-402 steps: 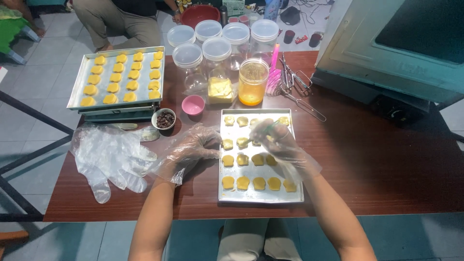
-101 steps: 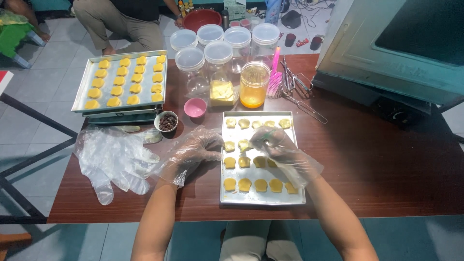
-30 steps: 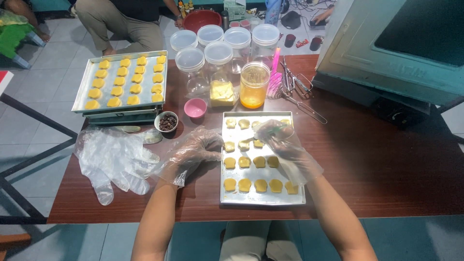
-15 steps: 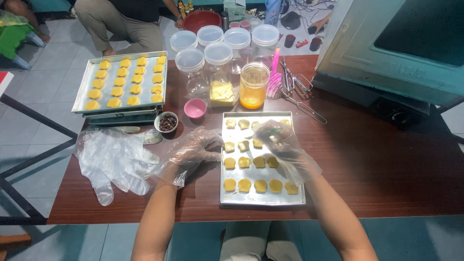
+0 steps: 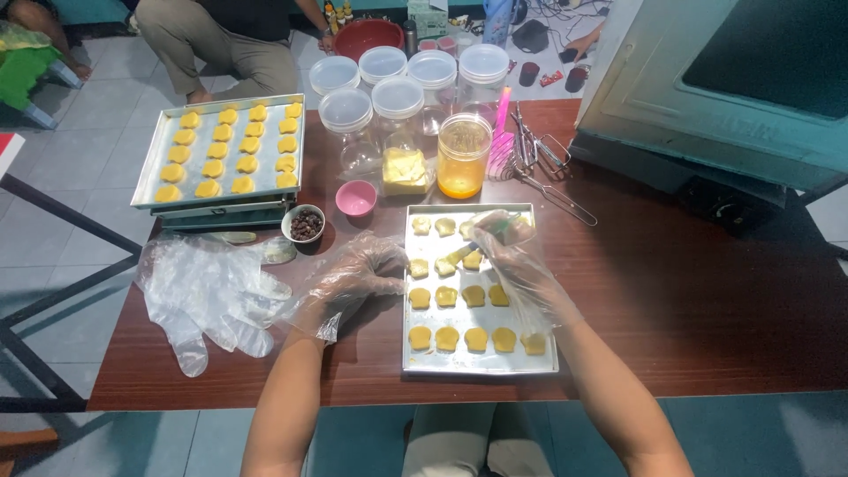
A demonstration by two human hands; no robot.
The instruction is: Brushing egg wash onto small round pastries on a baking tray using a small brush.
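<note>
A metal baking tray (image 5: 539,358) lies on the brown table in front of me with several small yellow cookies (image 5: 447,297) in rows. My left hand (image 5: 364,269), in a loose clear plastic glove, rests at the tray's left edge beside a cookie. My right hand (image 5: 512,256), also gloved, holds a small brush (image 5: 481,243) with its tip over a cookie in the tray's second row.
A second tray of yellow cookies (image 5: 225,150) sits on stacked trays at the far left. Clear lidded jars (image 5: 389,93), a jar of orange liquid (image 5: 463,157), a pink cup (image 5: 357,198), a bowl of dark bits (image 5: 306,223), spare gloves (image 5: 208,296), whisks (image 5: 539,159) and an oven (image 5: 724,88) surround it. A person crouches beyond the table.
My right hand has shifted slightly over the upper rows of the tray with the brush. My left hand stays at the tray's left edge.
</note>
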